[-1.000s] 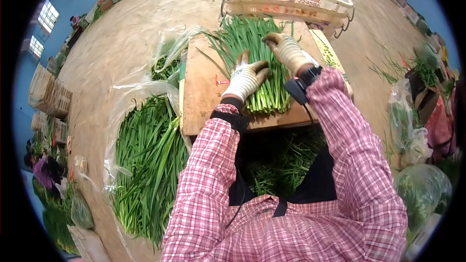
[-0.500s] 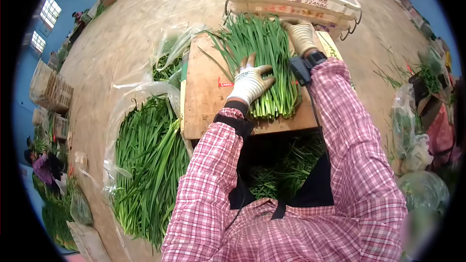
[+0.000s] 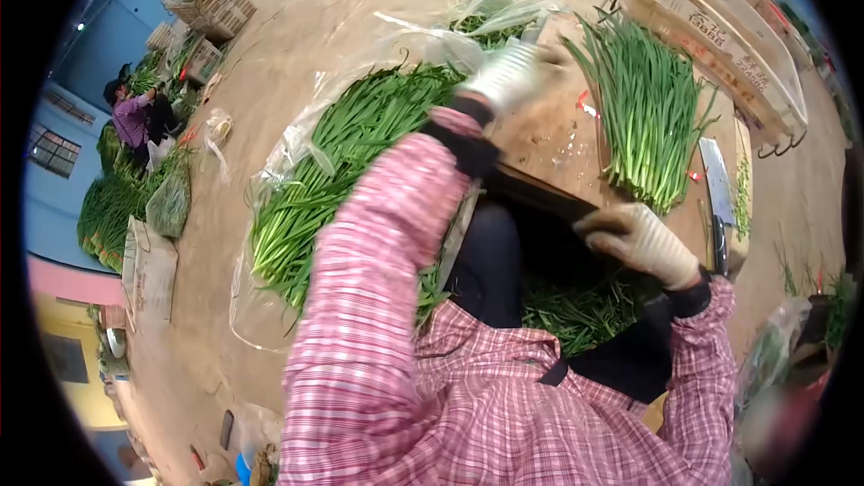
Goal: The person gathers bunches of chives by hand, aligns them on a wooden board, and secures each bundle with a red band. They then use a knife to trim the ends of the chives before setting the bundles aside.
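A bundle of garlic chives (image 3: pixel 652 108) lies on the wooden board (image 3: pixel 540 139), cut ends towards me. My left hand (image 3: pixel 511 76), in a white glove, is over the board's left edge beside the plastic bag; motion smears its fingers. Just below the board's front edge, my gloved right hand (image 3: pixel 641 241) has its fingers curled together, with nothing visible in them. A knife (image 3: pixel 717 182) with a black handle rests right of the bundle, handle towards me. Left of the board, a large heap of chives (image 3: pixel 360 144) lies on clear plastic (image 3: pixel 301 148).
Plastic crates (image 3: pixel 711 36) stand beyond the board at the right. Green trimmings (image 3: pixel 585 315) lie below the board. Another bag of greens (image 3: pixel 490 22) is at the far left corner. A person (image 3: pixel 133 117) sits among greens at the far left.
My left hand has left the bundle and moved left. My right hand has come from the board's far side to its front edge. The view has turned left, and the knife now shows.
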Tool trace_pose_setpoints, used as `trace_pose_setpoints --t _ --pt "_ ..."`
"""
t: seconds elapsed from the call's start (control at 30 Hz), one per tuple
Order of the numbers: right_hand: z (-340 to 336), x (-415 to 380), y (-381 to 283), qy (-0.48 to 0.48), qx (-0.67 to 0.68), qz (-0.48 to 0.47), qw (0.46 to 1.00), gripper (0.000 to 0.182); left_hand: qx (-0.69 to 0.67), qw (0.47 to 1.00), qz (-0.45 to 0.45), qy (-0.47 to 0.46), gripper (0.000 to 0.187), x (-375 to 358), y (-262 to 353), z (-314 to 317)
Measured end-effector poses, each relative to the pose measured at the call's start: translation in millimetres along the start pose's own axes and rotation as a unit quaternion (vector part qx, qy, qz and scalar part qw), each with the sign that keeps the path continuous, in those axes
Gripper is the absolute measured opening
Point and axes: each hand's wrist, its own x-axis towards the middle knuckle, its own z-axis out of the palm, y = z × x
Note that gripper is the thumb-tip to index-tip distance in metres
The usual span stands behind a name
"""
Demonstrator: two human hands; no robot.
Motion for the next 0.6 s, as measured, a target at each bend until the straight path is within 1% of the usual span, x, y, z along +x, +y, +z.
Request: trace_pose_setpoints --t 0.03,0.07,0.1,0.13,0.2,0.23,0.27,0.33,0.37,0.4,0.47,0.5,0.53,0.57,0.6 --pt "9.6 12.7 -2.4 0.023 0.001 -0.014 1.000 0.022 0.028 0.995 -0.092 0.033 0.028 -12.1 -29.4 -22.6" --pt "17.5 26.8 -2.6 0.028 -0.012 -0.038 0.999 0.021 0.030 0.992 -0.121 0.010 0.025 -26.9 -69.9 -49.0" --pt "25.7 41.0 -2.9 0.037 -0.019 -0.059 0.997 0.021 0.127 0.973 -0.188 -0.048 0.028 -42.1 -100.5 -61.4" --pt "34.4 55.1 -3.3 0.045 -0.026 -0.080 0.995 0.021 0.224 0.936 -0.251 -0.104 0.032 -49.3 -116.9 -65.7" --pt "51.8 81.2 -3.3 0.032 0.023 -0.063 0.997 0.022 0.230 0.899 -0.286 -0.240 0.057 -88.8 -81.2 -48.3" --pt "60.5 90.9 -0.4 0.034 0.013 -0.085 0.996 0.022 0.279 0.884 -0.273 -0.256 0.071 -105.5 -62.1 -33.1" --pt "67.6 95.5 -1.5 0.033 0.041 -0.082 0.995 0.022 0.326 0.867 -0.260 -0.272 0.087 -117.1 -47.7 -16.4" --pt "76.2 99.1 -1.0 0.010 0.096 -0.034 0.995 0.021 0.395 0.827 -0.311 -0.252 0.109 -128.9 -52.5 16.3" --pt "78.7 98.6 1.6 0.009 0.098 -0.030 0.995 0.021 0.385 0.816 -0.340 -0.266 0.107 -126.5 -55.7 16.3" --pt "80.3 98.3 4.0 0.014 0.095 -0.029 0.995 0.020 0.370 0.836 -0.344 -0.213 0.091 -127.6 -69.6 14.5" --pt "82.0 98.6 9.8 0.020 0.091 -0.032 0.995 0.020 0.287 0.878 -0.350 -0.155 0.077 -125.5 -97.2 1.9" --pt "83.4 96.9 13.9 0.015 0.109 -0.010 0.994 0.020 0.261 0.896 -0.341 -0.114 0.066 -129.3 -104.7 -6.7" --pt "83.0 96.6 17.6 0.011 0.127 0.010 0.992 0.020 0.254 0.904 -0.333 -0.089 0.050 -131.4 -105.6 -18.7" --pt "82.9 96.4 20.1 0.006 0.157 0.023 0.987 0.019 0.089 0.924 -0.363 -0.074 0.050 -136.9 -122.2 -32.4" --pt "82.2 97.7 20.1 0.008 0.160 0.023 0.987 0.019 -0.078 0.918 -0.386 -0.057 0.050 -141.4 -137.9 -44.2"
